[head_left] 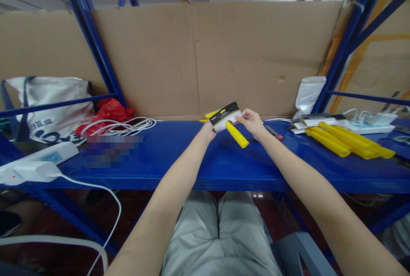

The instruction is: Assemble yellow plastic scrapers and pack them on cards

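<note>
A black-and-white packaging card [221, 119] is held up above the blue shelf, in front of the cardboard panel. A yellow handle [237, 135] sticks out from its lower side, slanting down toward me; whatever it belongs to is hidden by the card. My left hand [209, 130] grips the card's left edge. At its right edge, my right hand [251, 120] pinches the card between thumb and fingers. Behind the card, another yellow piece [211, 114] shows in part. A tool with a red-and-black handle [278, 136] lies by my right wrist.
Several yellow handles [349, 139] with packaging cards [320, 121] lie on the right, near a white power strip [371, 128]. Leftward are coiled white cables [137, 126], a red plastic bag [113, 111], a cloth bag [57, 105] and another power strip [60, 153]. Blue posts [92, 41] frame the shelf [179, 156].
</note>
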`<state>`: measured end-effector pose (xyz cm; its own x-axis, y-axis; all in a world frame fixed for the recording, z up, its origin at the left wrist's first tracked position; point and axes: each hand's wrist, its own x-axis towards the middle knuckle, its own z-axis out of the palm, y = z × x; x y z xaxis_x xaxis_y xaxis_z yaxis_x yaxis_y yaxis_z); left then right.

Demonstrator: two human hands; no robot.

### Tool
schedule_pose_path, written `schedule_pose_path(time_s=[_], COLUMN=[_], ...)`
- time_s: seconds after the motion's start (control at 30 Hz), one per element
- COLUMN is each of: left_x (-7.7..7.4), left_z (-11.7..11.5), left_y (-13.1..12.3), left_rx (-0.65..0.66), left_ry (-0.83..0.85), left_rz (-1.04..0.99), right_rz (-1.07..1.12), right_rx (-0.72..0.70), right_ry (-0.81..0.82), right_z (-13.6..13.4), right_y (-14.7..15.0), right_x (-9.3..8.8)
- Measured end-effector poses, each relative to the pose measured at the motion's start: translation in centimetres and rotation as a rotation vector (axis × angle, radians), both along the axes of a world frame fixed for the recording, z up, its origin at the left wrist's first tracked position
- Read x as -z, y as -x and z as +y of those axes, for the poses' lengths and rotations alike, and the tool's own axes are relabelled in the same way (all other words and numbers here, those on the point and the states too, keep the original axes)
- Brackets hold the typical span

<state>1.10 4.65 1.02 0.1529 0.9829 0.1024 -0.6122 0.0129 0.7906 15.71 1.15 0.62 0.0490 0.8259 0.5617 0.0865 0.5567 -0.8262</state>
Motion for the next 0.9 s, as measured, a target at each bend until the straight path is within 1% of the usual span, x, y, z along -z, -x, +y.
schedule_pose_path(time_s=[0.1,0.23,0.4,0.5,0.57,0.67,0.8,0.9], left_x=[-0.01,0.17,0.56,0.67,0.66,0.56,0.31,0.15], left_z=[-0.12,-0.14,-0.53,-0.47,-0.27,-0.01,-0.12,-0.39], left_y=[0.10,0.14,-0.22,-0.31,-0.32,-0.32,-0.23,-0.13], left_rx=[0.105,0.079,0.103,0.074,0.042,0.009,0.031,0.011], left_ry=[-0.052,-0.045,-0.008,0.021,0.028,0.015,-0.038,-0.092], left_rz=[0.042,0.095,0.142,0.228,0.250,0.231,0.218,0.222], right_rz=[0.008,0.025,0.063,0.099,0.129,0.158,0.177,0.198], right_rx=[0.003,0.014,0.059,0.093,0.104,0.111,0.095,0.079], right_ry=[0.007,0.011,0.028,0.038,0.041,0.049,0.091,0.117], right_z=[-0.07,-0.02,0.20,0.26,0.24,0.22,0.31,0.43], right_y=[-0.02,-0.10,-0.49,-0.60,-0.57,-0.45,-0.49,-0.65], right_x=[-0.05,-0.11,-0.22,-0.30,-0.32,-0.27,-0.08,-0.01])
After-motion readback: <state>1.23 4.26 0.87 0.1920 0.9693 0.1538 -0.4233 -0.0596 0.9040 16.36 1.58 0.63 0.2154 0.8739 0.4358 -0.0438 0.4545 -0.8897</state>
